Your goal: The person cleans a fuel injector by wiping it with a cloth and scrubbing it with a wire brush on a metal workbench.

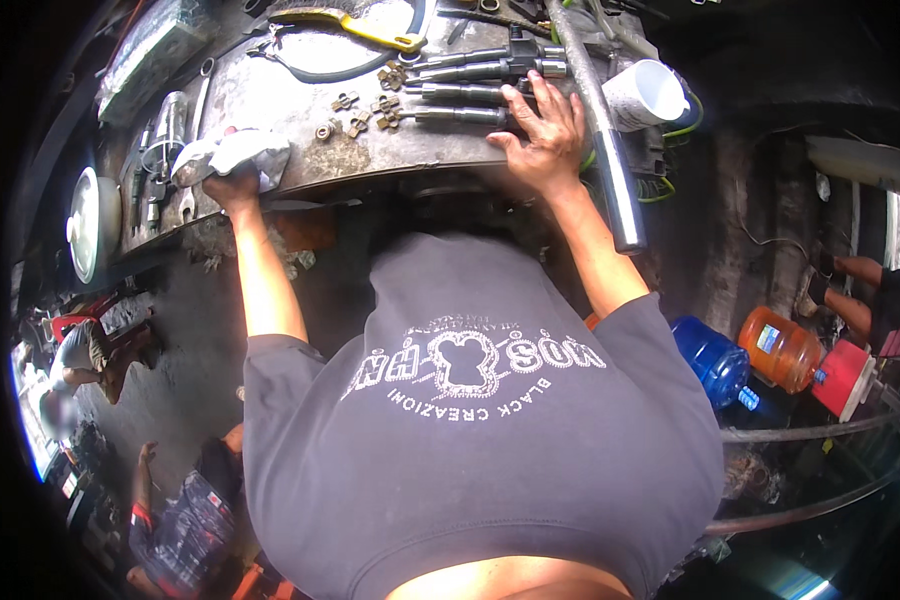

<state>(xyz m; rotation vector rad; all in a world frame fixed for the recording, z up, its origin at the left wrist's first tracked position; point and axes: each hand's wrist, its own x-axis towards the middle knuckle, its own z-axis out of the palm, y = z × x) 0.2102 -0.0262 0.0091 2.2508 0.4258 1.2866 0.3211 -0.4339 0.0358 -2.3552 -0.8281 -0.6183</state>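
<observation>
My left hand is closed around a crumpled white rag near the front edge of the workbench. My right hand lies with its fingers spread at the ends of several dark fuel injectors, which are laid side by side on the bench. It seems to touch the nearest ones, and hides part of them. Small brass-coloured clamp-like pieces and a round metal fitting are left of the injectors. A combination wrench lies beyond the rag.
A thick metal bar juts past the bench edge beside my right hand, near a white cup. At the back lies a yellow-handled tool. A round metal basin stands far left. Blue and orange jugs sit lower right; other people are around.
</observation>
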